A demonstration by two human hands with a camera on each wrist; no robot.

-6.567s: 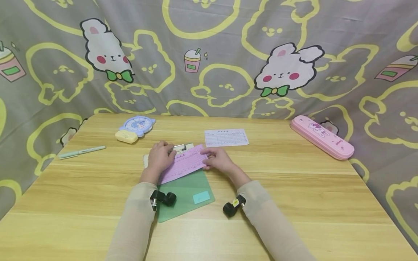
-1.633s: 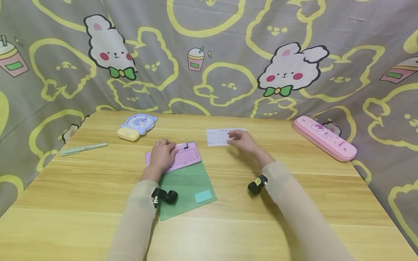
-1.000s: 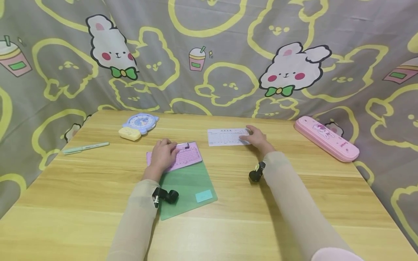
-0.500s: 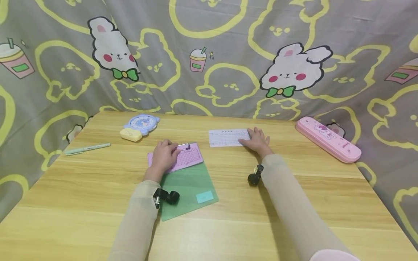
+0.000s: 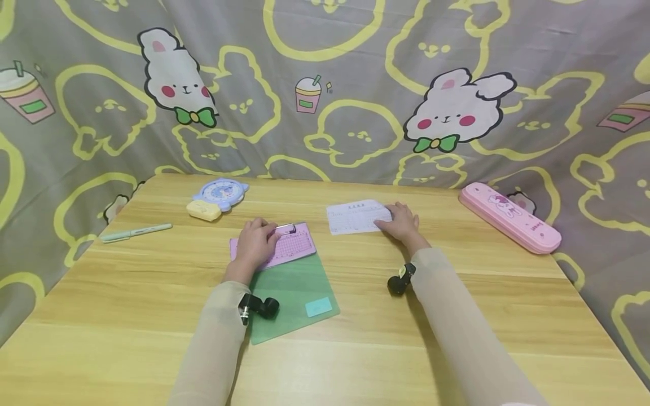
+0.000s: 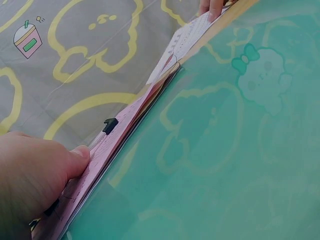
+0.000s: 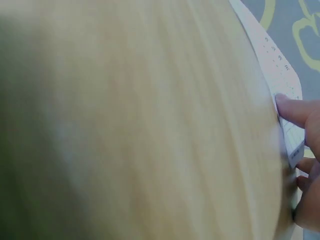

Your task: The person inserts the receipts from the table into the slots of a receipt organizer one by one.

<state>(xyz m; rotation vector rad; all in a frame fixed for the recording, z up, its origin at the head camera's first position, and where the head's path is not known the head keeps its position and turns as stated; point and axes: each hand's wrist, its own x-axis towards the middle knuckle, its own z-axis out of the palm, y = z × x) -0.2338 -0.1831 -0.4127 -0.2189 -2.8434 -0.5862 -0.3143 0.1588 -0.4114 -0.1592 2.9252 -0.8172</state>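
In the head view my left hand rests over the upper left of a green clipboard. Its thumb and fingers grip the board's metal clip; the fingertips are hidden. A pink printed slip lies at the top of the board, over a thin stack of papers seen edge-on in the left wrist view. My right hand pinches the right end of a white printed slip, which is slightly bent and tilted. The right wrist view shows the thumb on that slip's face.
A pink pencil case lies at the back right. Towards the back left are a blue clock-shaped item and a small yellow block-like item. A pale green pen lies at the left. The patterned curtain hangs behind the table.
Earlier both hands held the pink slip over the clipboard; it now lies at the board's top. My right hand moved to the white slip, which has just shifted and bent. The left hand stays.
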